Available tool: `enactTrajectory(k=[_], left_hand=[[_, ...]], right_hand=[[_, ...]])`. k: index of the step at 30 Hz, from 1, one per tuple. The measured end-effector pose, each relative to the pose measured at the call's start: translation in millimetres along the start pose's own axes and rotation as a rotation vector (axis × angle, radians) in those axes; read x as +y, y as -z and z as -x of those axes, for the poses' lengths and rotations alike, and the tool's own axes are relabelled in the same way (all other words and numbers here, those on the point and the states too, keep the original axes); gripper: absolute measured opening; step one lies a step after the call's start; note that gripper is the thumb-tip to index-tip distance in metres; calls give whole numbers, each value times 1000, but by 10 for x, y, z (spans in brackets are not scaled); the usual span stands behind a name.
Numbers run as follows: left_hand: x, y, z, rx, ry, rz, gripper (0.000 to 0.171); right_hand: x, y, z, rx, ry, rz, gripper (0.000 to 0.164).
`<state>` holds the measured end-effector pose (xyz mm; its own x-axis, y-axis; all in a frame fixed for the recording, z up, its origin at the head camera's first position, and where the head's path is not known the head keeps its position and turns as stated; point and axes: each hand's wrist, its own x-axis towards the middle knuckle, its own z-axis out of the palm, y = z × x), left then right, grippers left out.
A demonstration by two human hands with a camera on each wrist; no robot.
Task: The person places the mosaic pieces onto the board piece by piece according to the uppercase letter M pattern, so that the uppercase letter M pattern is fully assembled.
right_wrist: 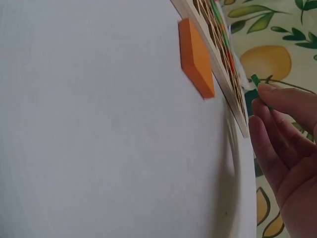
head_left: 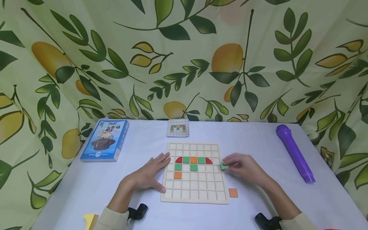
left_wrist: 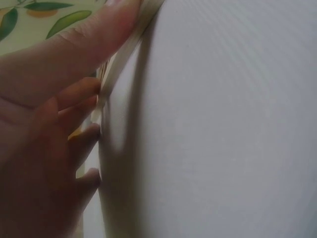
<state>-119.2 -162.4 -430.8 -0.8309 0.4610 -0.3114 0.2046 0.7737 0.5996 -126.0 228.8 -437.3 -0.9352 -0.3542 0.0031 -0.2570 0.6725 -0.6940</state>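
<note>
A wooden grid board (head_left: 202,185) lies in the middle of the table. Red rounded pieces, green squares and orange squares sit in its upper cells. My left hand (head_left: 148,172) is spread along the board's left edge, fingers extended, the thumb near its lower left corner. Between thumb and fingers my right hand (head_left: 244,166) pinches a green square tile (head_left: 224,165) at the board's right edge; in the right wrist view this tile (right_wrist: 255,79) shows edge-on. Just off the lower right side lies a loose orange square tile (head_left: 233,193).
Behind the board is a small card (head_left: 178,127) with a coloured grid pattern. A blue box (head_left: 104,140) lies at the back left, and a purple microphone-shaped tube (head_left: 295,153) at the right. Part of a yellow object (head_left: 90,221) shows at the front left. Leaf-printed cloth hangs behind.
</note>
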Motion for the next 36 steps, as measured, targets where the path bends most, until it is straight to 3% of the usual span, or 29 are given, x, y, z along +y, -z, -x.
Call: enactTrajectory(k=[12,28,36], left_hand=[[-16,14,12,-2,4,16,114],[-42,-6,-14,-5,-2,20,115],[-25,1,-9,-3,3,15,115]], right_hand=[[-120,-216,-100,-13,59,-25,22],[-195,-360,-180,-45,11,-17,19],[-221,-403,-202,-46,27,7,20]])
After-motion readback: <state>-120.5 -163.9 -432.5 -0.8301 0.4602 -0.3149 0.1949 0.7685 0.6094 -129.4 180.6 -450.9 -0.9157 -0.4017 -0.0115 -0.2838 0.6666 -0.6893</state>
